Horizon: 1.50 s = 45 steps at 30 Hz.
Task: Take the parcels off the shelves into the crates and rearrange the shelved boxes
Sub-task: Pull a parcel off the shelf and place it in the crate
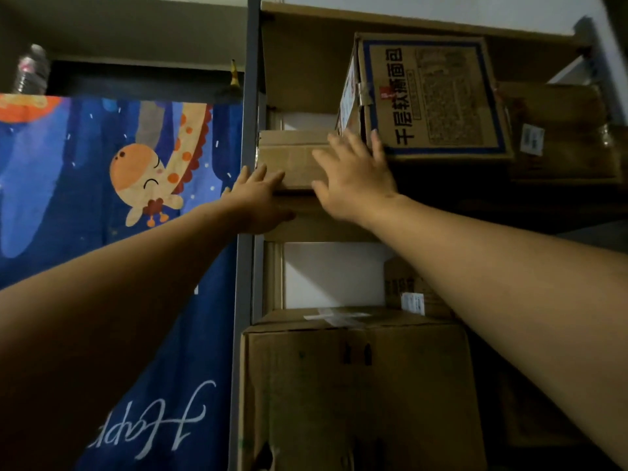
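The small box (292,158) sits on the shelf board (316,227), with the upright post (249,130) against it at nine o'clock. The tall box (431,96) stands just beside it at three o'clock, and the far box (560,130) lies beyond that, again at three o'clock. One level down, at six o'clock, the large box (353,385) stands in front of the rear box (414,290). The left hand (261,198) lies on the small box's seven o'clock corner. The right hand (353,178) lies on its front at four o'clock, fingertips at the tall box's lower edge. The hanging cloth (102,198) lies at the post's nine o'clock, with the bottle (32,68) above it at eleven.

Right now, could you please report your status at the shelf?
Left hand, right hand open, on small plain brown cardboard box. Blue-bordered printed carton close at right.
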Motion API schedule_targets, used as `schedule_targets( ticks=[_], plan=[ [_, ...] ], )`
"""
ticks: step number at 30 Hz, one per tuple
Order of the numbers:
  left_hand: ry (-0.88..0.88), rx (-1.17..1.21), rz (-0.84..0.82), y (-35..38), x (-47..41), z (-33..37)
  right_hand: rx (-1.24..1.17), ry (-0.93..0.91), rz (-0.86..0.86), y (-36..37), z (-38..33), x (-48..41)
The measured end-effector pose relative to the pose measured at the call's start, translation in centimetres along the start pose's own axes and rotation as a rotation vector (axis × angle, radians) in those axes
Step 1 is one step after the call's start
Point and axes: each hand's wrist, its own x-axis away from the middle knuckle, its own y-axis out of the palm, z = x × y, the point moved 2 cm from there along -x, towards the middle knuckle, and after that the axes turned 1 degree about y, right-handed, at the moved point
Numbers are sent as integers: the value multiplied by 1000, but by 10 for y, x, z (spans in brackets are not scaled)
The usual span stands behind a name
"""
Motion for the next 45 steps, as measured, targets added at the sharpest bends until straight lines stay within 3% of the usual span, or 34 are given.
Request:
schedule_targets(
  ticks=[8,13,19,22,31,45],
  plan=[
    [74,226,68,-10,11,48,-98,172,51,-17,51,33],
    [134,499,114,-10,12,96,-161,305,62,-24,100,45],
    [99,961,157,-7,1,145,-630,687,-37,-12,170,49],
    [-23,1149,179,2,-9,159,-830,700,-64,-8,189,51],
    [-66,1098,297,-4,10,192,-1066,600,65,-20,210,62],
    [-157,1052,247,-60,86,208,-999,713,-23,-120,195,118]
  ],
)
